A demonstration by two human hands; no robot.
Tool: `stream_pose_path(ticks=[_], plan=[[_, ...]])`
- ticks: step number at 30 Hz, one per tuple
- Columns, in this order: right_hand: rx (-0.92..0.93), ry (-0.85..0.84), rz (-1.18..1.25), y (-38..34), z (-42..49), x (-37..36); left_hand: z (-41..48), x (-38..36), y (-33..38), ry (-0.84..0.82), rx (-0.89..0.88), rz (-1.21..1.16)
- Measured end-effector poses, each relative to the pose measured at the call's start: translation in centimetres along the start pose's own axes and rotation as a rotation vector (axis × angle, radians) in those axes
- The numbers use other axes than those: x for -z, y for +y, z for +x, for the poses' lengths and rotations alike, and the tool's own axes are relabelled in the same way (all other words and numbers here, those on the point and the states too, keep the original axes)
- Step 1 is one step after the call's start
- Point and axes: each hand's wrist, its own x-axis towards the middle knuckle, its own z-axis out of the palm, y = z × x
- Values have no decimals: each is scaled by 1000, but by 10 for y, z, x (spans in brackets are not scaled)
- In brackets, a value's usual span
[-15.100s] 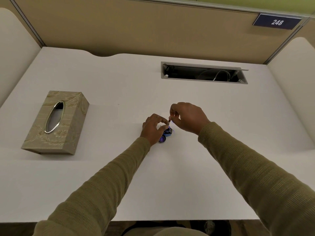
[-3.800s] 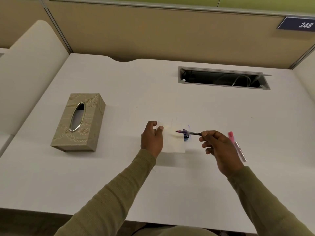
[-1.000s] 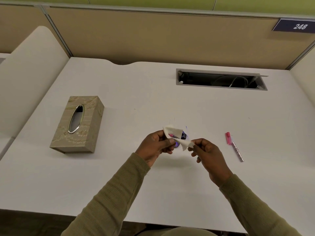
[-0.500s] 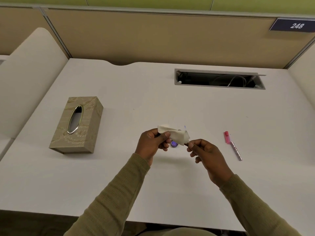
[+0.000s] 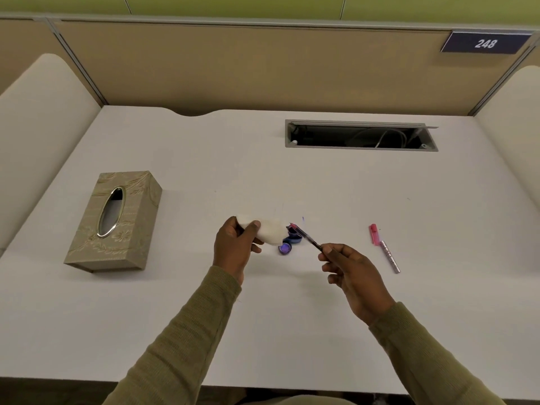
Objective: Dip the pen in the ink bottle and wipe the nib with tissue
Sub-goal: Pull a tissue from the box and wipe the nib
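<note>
At the middle of the white desk (image 5: pixel 292 331): both your hands are raised over the small ink things, arms in olive sleeves.
Left hand (image 5: pixel 237 249): your fingers are curled shut around a bunched white tissue (image 5: pixel 270 232), which sticks out to the right of your fist.
Right hand (image 5: pixel 355 277): you pinch the rear end of the pen (image 5: pixel 305 237) between thumb and fingertips; the other fingers are loosely bent.
Pen: it slants up and to the left, its pink nib end just beside the tissue's right edge; whether the two touch cannot be told.
Ink bottle (image 5: pixel 293 238): small and dark blue, it stands on the desk below the pen, partly hidden by the tissue.
Bottle cap (image 5: pixel 285 247): purple-blue, it lies on the desk just beside the bottle, toward you.
Pen cap (image 5: pixel 384 248): pink and silver, it lies flat on the desk, well to the right of your right hand.
Tissue box (image 5: pixel 115 222): beige, patterned, with an oval opening, far to your left.
Cable slot (image 5: pixel 361 137): open, at the back of the desk.
</note>
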Motion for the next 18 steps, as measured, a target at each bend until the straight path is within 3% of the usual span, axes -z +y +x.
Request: stream_pose_path(ticks=[10,18], plan=[[-99,-25,162,-2,3,8,-20,-30,-8,-26,16,130],[-140,-55,218,-3,2,13,-36,-62,-13,-211,44,22]])
